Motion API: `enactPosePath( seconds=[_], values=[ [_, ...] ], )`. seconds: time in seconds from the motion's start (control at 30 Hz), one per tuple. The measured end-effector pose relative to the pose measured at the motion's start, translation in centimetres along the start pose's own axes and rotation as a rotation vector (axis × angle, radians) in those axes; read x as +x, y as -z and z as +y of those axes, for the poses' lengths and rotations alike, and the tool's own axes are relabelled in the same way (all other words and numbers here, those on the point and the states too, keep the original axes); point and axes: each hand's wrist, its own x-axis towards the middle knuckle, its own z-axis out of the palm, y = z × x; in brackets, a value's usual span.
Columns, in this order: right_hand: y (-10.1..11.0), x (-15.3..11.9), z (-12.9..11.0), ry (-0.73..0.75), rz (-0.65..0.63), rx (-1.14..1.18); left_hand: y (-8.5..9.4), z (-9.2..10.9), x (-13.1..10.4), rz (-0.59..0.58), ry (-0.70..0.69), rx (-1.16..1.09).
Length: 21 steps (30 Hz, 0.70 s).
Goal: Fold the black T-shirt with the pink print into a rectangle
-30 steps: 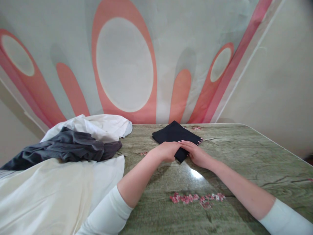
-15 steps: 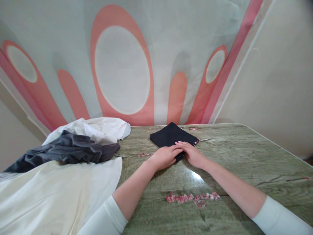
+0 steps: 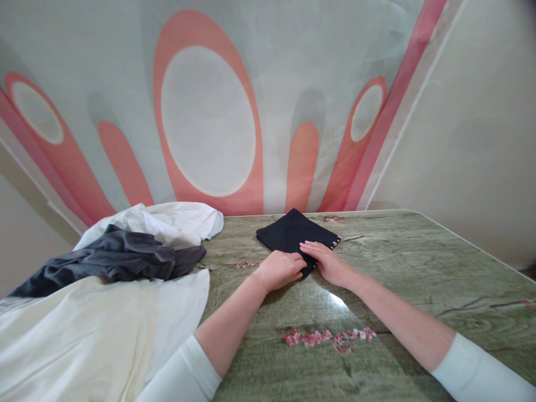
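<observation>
A folded black cloth (image 3: 288,234) with pink-and-white stitching along its right edge lies on the table, one corner toward the far side. My left hand (image 3: 281,270) is at its near left edge, fingers curled and closed on the fabric; the fingertips are partly hidden. Flat on the cloth's near right part rests my right hand (image 3: 329,263), its fingers stretched out and pressing down. The two hands are close together, with a small gap between their fingers.
Left on the table are a crumpled white cloth (image 3: 180,218), a bunched dark grey cloth (image 3: 125,254) and a cream cloth (image 3: 79,335). The wood-patterned table (image 3: 419,268) bears printed pink flowers (image 3: 310,338). Behind it stands a wall with a pink-and-grey hanging (image 3: 276,100).
My left hand has drawn back slightly from my right, its fingers curling in from their stretched position. My right hand and the black cloth stay almost in place.
</observation>
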Motion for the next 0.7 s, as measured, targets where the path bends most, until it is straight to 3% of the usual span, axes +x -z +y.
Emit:
enactPosePath(
  seconds=[0.13,0.4,0.7],
  values=[
    [0.2,0.0,-0.3,-0.005,0.0,0.008,0.1,-0.1,-0.3,-0.011,0.011,0.005],
    [-0.5,0.0,0.5,0.021,0.016,-0.013,0.0,1.6,0.3,0.018,0.051,0.14],
    [-0.5,0.0,0.6,0.03,0.024,-0.002,0.5,1.9,-0.1,-0.013,0.002,0.079]
  ],
)
